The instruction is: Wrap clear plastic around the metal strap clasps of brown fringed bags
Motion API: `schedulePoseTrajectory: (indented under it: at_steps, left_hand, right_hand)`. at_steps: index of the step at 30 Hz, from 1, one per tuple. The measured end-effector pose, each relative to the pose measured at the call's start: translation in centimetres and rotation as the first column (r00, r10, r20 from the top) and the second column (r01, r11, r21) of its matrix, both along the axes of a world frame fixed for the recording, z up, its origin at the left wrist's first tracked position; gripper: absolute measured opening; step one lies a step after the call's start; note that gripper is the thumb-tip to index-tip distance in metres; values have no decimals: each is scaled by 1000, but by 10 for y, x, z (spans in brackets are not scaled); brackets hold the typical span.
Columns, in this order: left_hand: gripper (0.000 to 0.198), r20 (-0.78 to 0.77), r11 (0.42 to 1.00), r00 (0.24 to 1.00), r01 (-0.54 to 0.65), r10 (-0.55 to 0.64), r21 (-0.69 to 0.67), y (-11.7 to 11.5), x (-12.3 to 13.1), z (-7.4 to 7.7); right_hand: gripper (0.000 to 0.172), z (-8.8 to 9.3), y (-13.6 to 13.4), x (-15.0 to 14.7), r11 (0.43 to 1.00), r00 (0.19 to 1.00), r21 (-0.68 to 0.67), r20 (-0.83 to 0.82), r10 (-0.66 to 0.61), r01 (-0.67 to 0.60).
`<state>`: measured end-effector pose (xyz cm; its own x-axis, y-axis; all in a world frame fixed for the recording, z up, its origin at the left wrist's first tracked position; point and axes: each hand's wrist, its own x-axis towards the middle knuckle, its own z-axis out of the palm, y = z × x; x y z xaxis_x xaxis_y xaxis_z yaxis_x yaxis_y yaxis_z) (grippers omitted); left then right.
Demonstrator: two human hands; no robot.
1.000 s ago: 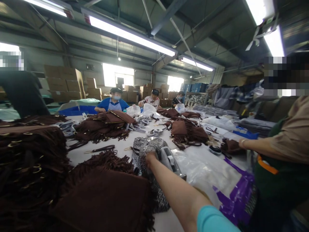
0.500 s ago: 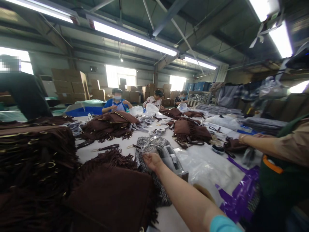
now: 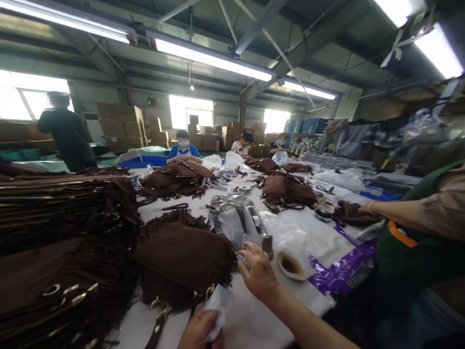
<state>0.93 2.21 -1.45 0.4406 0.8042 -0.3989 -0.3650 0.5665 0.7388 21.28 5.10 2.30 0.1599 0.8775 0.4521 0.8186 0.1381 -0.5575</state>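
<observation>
At the bottom middle, my left hand [image 3: 199, 329] is closed around a crumpled piece of thin white wrapping [image 3: 219, 308], close to the gold clasps of a dark brown fringed bag [image 3: 178, 261]. My right hand [image 3: 258, 274] is held out with fingers apart and nothing in it. Just beyond its fingertips stands a grey tape dispenser [image 3: 256, 225], partly covered by clear plastic. Behind that lies a black-and-white speckled bag [image 3: 227, 203]. A dark strap [image 3: 158, 329] with a gold clip lies left of my left hand.
Tall stacks of brown fringed bags [image 3: 65, 203] fill the left side. A bowl of brown contents [image 3: 290, 265] and a purple plastic bag [image 3: 345, 266] lie to the right. A co-worker's arm [image 3: 399, 213] reaches in there. More bag piles [image 3: 286, 189] and seated people are farther back.
My right hand has drawn back toward me from the speckled bag and opened. My left hand has come into view with the white wrapping. The view has shifted, showing the bowl.
</observation>
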Motion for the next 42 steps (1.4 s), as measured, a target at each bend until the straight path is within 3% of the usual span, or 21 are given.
schedulePoseTrajectory:
  at_steps: [2, 5, 7, 11, 15, 19, 23, 26, 30, 33, 38, 42]
  left_hand:
    - [37, 27, 999, 999, -40, 39, 34, -7, 3, 3]
    - [33, 40, 995, 996, -78, 76, 55, -15, 5, 11]
    - [32, 47, 996, 997, -58, 55, 63, -18, 6, 16]
    - [36, -36, 990, 999, 4, 1, 144, -20, 7, 18]
    - [40, -252, 979, 965, -21, 72, 201, -22, 12, 13]
    - [45, -346, 972, 916, -149, 205, 182, -23, 21, 11]
    - [54, -349, 998, 935, -64, 70, 29, -27, 26, 22]
    - [57, -337, 998, 940, 46, -58, -46, -28, 24, 28]
    - [48, -106, 988, 985, 126, -135, -87, -26, 18, 24]
    - [45, 7, 999, 999, 38, -38, -39, -24, 13, 16]
    - [49, -52, 995, 994, -94, 95, 27, -27, 12, 11]
    - [51, -128, 991, 985, -104, 114, 83, -27, 20, 12]
  right_hand:
    - [30, -4, -22, -8, 992, 990, -43, -76, 117, -120]
    - [40, -15, -45, -26, 927, 914, -175, -304, 269, -331]
    - [35, -19, -53, -33, 888, 867, -264, -440, 236, -376]
    - [3, -12, -58, -21, 889, 768, -288, -632, 101, -355]
    - [14, 3, -71, 10, 915, 619, -214, -784, 47, -341]
    - [20, 1, -98, 20, 921, 520, -225, -854, -29, -318]
    - [20, -11, -118, 8, 887, 453, -229, -891, -25, -401]
    - [11, -12, -122, -4, 865, 501, -202, -863, 64, -459]
    - [6, -7, -121, -13, 822, 579, -168, -784, 224, -545]
    - [10, -7, -123, -14, 791, 617, -199, -741, 265, -579]
    - [5, -10, -131, -3, 745, 660, -253, -682, 314, -617]
    - [39, -11, -115, -1, 765, 650, -286, -728, 219, -578]
